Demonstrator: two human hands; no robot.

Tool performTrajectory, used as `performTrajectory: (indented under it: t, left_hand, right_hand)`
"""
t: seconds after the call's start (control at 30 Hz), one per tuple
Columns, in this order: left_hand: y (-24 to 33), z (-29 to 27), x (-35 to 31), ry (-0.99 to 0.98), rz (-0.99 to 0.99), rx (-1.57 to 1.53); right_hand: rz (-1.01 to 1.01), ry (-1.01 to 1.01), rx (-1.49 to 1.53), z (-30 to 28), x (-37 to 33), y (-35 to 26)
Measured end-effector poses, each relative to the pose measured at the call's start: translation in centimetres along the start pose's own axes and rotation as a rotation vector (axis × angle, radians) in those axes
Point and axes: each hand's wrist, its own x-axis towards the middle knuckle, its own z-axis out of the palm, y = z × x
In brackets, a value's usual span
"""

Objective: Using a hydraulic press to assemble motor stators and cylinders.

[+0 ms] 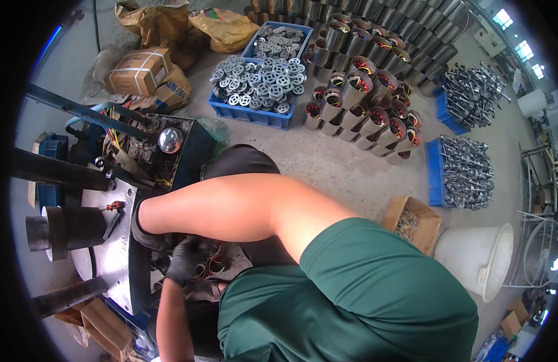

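Observation:
My left hand (186,260), in a dark glove, is low beside the steel machine plate (119,265). Its fingers look curled, and whatever they hold is hidden. Right next to it lie red-and-black wires (215,265) among metal parts. My right arm reaches across to the left, and my gloved right hand (147,227) is at the edge of the plate, its fingers out of sight behind the wrist and glove. On the plate rests a tool with a black shaft and an orange-red end (113,217). Round steel columns (65,172) and a ball-ended lever (170,140) stand over the machine.
Blue crates of metal discs (249,114) stand ahead, beside stacked metal cylinders with coloured wires (357,90). Rightward are blue crates of shafts (435,172), a cardboard box of small parts (411,223) and a white tub (478,256). Cartons (137,71) lie at the far left.

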Motion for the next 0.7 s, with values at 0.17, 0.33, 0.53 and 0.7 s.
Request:
performTrajectory:
  t: [0.17, 0.33, 0.53, 0.7]
  left_hand:
    - [5.1, -4.9, -4.1, 0.377, 0.013, -0.519]
    - [-4.7, -7.8, -3.2, 0.365, 0.087, -0.894]
    - [-7.5, -6.9, -1.5, 0.426, 0.073, -0.890]
    - [-7.6, -9.0, -2.1, 0.077, 0.014, -1.385]
  right_hand:
    - [0.057, 0.032, 0.068, 1.8, 1.5, 0.4]
    - [0.099, 0.057, 0.143, 3.4, 3.1, 1.6]
    - [0.144, -0.040, 0.268, 3.9, 3.1, 1.3]
    - [0.176, -0.040, 0.429, 4.3, 1.8, 0.3]
